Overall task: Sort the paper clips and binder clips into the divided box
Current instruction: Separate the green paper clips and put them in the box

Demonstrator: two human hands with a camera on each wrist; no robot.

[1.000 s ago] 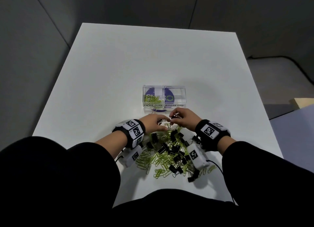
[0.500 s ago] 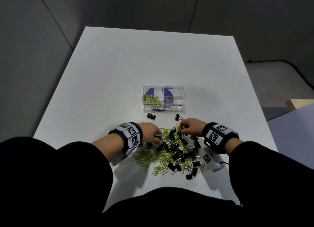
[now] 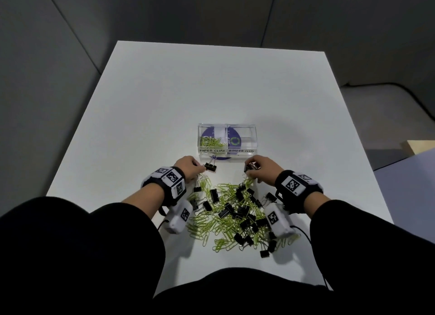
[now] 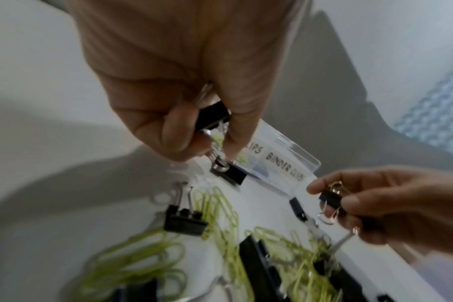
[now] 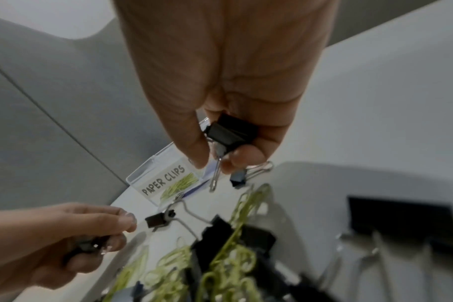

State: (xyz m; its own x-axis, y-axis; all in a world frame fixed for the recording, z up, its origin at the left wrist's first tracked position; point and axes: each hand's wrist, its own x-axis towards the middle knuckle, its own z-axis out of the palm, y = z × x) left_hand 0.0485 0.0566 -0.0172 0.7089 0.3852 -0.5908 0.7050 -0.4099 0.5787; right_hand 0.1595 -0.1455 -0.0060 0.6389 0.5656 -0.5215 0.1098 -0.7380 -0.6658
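A clear divided box (image 3: 255,139) stands mid-table, labelled PAPER CLIPS on the left and BINDER CLIPS on the right. Green paper clips (image 3: 211,142) lie in its left compartment. My left hand (image 3: 200,168) pinches a black binder clip (image 4: 212,114), its fingertips just above another binder clip (image 3: 210,166) lying before the box. My right hand (image 3: 250,171) pinches a black binder clip (image 5: 231,132) close to the box's right front. A loose binder clip (image 5: 238,178) lies on the table under it. The mixed pile (image 3: 235,212) of green paper clips and black binder clips lies between my wrists.
The white table (image 3: 211,91) stretches far beyond the box, with its left and right edges dropping to a grey floor. A pale block (image 3: 419,147) sits off the table at the right. My dark sleeves cover the near edge.
Both hands have moved forward from the pile to the front of the box, each holding a binder clip. The pile is now behind the fingers.
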